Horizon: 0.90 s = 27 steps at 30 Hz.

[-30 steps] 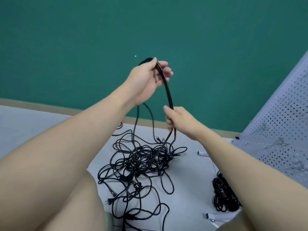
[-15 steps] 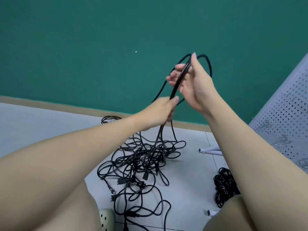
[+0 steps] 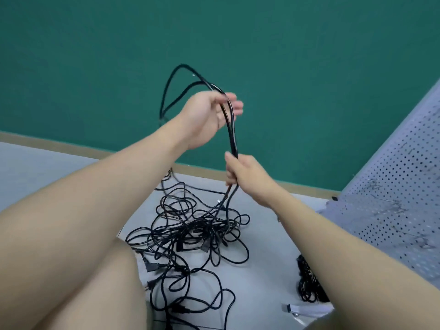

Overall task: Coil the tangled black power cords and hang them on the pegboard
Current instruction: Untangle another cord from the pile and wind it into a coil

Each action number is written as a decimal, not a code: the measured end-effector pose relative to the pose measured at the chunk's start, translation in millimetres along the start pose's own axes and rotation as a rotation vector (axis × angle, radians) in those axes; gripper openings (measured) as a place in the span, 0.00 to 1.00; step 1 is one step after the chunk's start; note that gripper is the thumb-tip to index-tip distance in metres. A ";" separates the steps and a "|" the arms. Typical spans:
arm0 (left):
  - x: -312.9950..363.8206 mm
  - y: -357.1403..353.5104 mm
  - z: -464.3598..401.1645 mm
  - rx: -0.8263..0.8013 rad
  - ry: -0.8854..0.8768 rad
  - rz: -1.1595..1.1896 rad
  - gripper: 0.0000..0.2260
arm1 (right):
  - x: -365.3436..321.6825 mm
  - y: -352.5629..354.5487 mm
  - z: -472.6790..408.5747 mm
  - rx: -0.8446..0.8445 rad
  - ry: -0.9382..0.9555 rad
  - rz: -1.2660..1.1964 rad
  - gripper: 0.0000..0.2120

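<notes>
Black power cords (image 3: 190, 232): smooth, slightly glossy plastic jacket. Pegboard (image 3: 390, 198), right: matt grey perforated metal, scuffed. Floor (image 3: 262, 270): smooth matt grey. Far wall (image 3: 95, 55): matt green.

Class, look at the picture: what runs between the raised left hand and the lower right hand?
In the head view, doubled strands of black power cord span from the left hand to the right hand.

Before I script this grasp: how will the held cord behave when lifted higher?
Probably floppy: the cord droops between left hand and right hand. Likely to drag, since its strands run into the tangle on the floor.
</notes>
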State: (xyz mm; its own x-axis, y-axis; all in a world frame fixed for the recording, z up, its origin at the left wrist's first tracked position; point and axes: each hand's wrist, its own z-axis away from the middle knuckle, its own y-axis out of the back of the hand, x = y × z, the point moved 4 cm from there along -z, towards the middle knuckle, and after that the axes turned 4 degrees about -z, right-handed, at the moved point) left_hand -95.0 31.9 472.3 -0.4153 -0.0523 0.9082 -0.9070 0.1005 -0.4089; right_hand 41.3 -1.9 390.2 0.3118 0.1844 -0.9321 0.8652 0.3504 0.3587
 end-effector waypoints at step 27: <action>-0.8 -16.9 3.4 -0.005 0.059 0.166 0.18 | 13.2 -13.6 -4.2 -0.143 0.021 0.079 0.13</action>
State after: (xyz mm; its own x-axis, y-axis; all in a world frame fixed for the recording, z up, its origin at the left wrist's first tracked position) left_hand -79.6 26.9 478.2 -0.5547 0.0236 0.8317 -0.8257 0.1080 -0.5537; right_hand 32.0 -0.4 373.3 0.3677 0.2349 -0.8998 0.7732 0.4604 0.4361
